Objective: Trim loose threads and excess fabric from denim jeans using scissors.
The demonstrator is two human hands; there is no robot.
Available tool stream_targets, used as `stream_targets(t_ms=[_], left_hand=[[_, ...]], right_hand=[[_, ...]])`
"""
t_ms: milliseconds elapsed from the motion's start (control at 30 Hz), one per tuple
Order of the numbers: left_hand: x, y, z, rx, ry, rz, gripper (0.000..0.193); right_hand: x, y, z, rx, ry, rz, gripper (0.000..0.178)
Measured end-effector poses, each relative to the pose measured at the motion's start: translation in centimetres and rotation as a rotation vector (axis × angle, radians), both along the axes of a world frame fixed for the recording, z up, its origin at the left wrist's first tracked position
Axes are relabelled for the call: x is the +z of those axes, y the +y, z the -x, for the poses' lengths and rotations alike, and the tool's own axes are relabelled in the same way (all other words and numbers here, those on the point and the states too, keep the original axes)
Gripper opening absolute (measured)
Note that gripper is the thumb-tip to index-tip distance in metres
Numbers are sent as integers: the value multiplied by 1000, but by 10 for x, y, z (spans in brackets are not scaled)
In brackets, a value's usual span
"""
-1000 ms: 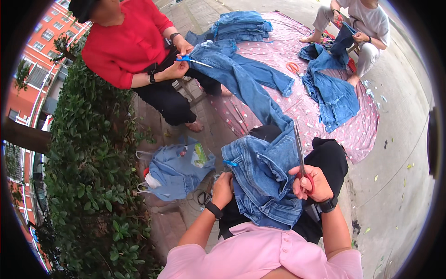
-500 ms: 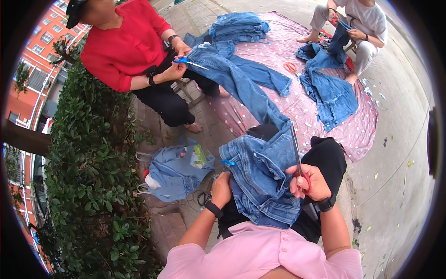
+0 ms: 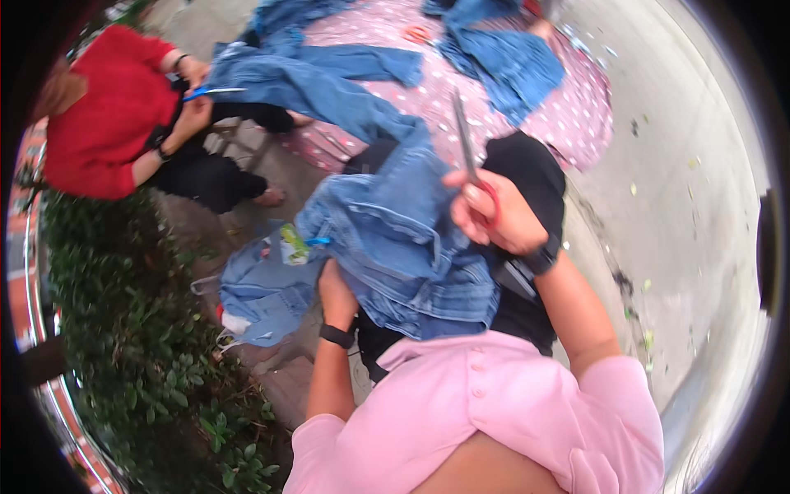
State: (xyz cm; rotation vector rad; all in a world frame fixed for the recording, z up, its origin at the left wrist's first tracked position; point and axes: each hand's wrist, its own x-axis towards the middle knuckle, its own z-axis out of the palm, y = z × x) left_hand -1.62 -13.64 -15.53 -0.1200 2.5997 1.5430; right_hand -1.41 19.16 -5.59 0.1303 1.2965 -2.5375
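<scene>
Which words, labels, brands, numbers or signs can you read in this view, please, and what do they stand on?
None can be read.
Green-and-white item on the light-blue cloth: any print is too blurred to read.
Red-handled scissors in the right hand: no readable marking.
Blue jeans: no readable label.

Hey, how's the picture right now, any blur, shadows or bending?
Head view: blur softens the red-handled scissors and the spotted pink cloth; head view again: diffuse light, no crisp shadows visible; the pale pavement looks bent toward the image edge.
</scene>
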Motion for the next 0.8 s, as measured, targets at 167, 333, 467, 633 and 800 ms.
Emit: stream_targets(t_ms=[167, 333, 467, 633, 800], left_hand=[[-13, -7, 8, -8, -79, -67, 25], [-7, 1, 3, -60, -41, -36, 26], [-12, -5, 0, -73, -66, -45, 27], [-17, -9, 5, 21, -167, -212, 27], [-19, -10, 9, -98, -95, -59, 27]], right_hand=[[-2, 0, 2, -35, -76, 63, 30], [-11, 4, -6, -68, -54, 189, 42], [-13, 4, -10, -95, -23, 252, 51], [-10, 6, -9, -63, -37, 267, 52], [-9, 7, -9, -78, -27, 273, 53]])
